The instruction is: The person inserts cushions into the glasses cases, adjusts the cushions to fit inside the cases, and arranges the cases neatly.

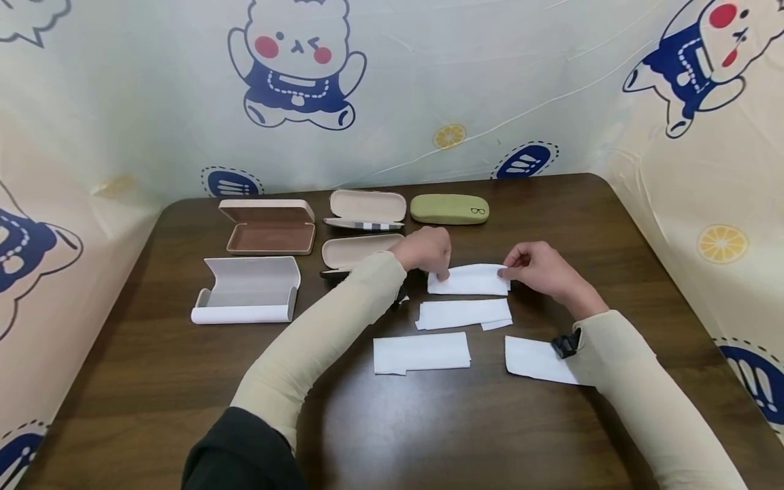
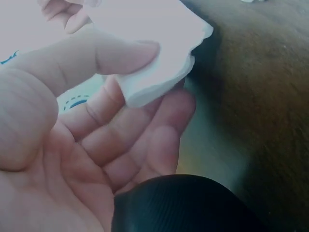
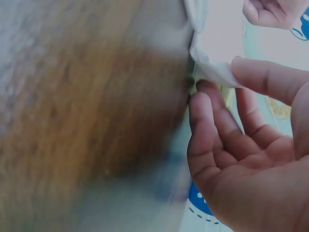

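In the head view my left hand (image 1: 427, 250) pinches the left end of a folded white cloth (image 1: 468, 280). The right hand (image 1: 545, 272) pinches that cloth's right end between thumb and fingers. From the left wrist view, the left thumb lies on top of the folded cloth (image 2: 154, 29), with fingers beneath it. The right wrist view shows the right thumb and fingers at the corner of the cloth (image 3: 219, 48). Nearer me lie two more folded white cloths, a middle one (image 1: 464, 314) and a front one (image 1: 421, 352). Another white cloth (image 1: 539, 359) is partly covered by the right wrist.
Behind the hands lies a closed green glasses case (image 1: 450, 209). Left of it are two open pinkish cases, one behind (image 1: 367, 204) and one in front (image 1: 355, 252), partly hidden. An open brown-lined case (image 1: 271, 238) and an open white case (image 1: 251, 289) stand further left.
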Demonstrator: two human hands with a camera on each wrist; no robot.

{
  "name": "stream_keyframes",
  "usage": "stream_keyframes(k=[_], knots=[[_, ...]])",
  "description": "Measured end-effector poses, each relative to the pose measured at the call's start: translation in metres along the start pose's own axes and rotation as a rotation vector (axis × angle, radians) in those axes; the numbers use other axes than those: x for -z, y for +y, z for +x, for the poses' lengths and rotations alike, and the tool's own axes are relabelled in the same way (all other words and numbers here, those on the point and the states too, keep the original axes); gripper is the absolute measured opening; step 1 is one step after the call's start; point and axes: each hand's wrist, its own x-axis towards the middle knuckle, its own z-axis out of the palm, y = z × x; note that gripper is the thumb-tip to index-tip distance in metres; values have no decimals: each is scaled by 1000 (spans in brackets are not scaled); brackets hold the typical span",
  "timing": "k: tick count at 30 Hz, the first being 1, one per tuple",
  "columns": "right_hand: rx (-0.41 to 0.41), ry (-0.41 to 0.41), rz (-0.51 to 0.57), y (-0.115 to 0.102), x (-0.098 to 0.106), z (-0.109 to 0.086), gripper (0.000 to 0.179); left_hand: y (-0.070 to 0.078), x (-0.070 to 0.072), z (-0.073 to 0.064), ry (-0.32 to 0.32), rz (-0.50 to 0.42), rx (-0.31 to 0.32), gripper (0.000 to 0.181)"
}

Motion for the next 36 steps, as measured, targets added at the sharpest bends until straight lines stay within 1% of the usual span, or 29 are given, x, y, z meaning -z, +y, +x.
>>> stream_keyframes(k=[2, 6, 10, 13, 16, 18, 25, 33, 36], knots=[[-8, -2, 50, -1, 1, 0, 19, -3, 2, -2, -3, -66, -9, 26], [-18, 13, 156, -3, 2, -1, 22, -7, 8, -6, 4, -196, -25, 8], [-19, 42, 254, -7, 2, -1, 26, -13, 13, -9, -10, -305, -30, 11], [-7, 61, 294, -10, 3, -2, 27, -18, 17, -12, -14, -365, -28, 8], [20, 79, 318, -13, 4, -2, 28, -24, 20, -15, 1, -416, -28, 3], [36, 96, 327, -16, 5, -2, 28, -27, 22, -17, 9, -451, -33, 4], [69, 139, 400, -23, 1, 0, 32, -37, 28, -27, 22, -538, -82, 5], [85, 144, 482, -41, -11, 9, 30, -54, 39, -47, 89, -626, -50, 5], [105, 137, 506, -50, -16, 13, 27, -61, 42, -54, 119, -631, -42, 5]])
